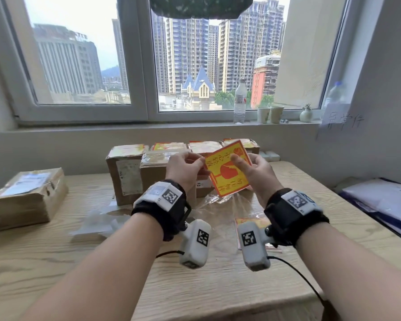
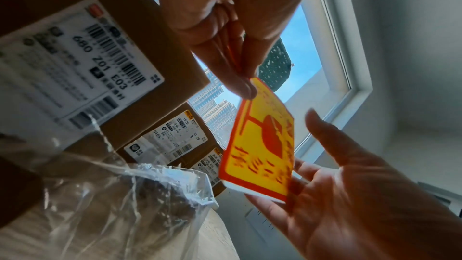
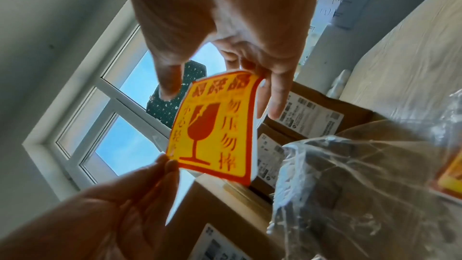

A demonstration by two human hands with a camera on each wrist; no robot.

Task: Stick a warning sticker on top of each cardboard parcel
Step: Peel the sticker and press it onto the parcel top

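Warning sticker (image 1: 227, 169) raised above bench (image 1: 56, 262), left grip (image 1: 185, 167) pinching its 9 o'clock corner, right grip (image 1: 259, 172) cradling its 3 o'clock edge with curled fingers, cardboard parcels (image 1: 130, 172) at 12 o'clock behind, crumpled plastic wrap (image 1: 218, 202) beneath.

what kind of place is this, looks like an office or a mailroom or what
Probably a small room high in a city building, used as a makeshift parcel-packing spot. Labelled cardboard parcels are clustered on a wooden table beneath a window facing tower blocks, and both hands hold a fragile-goods warning sticker.
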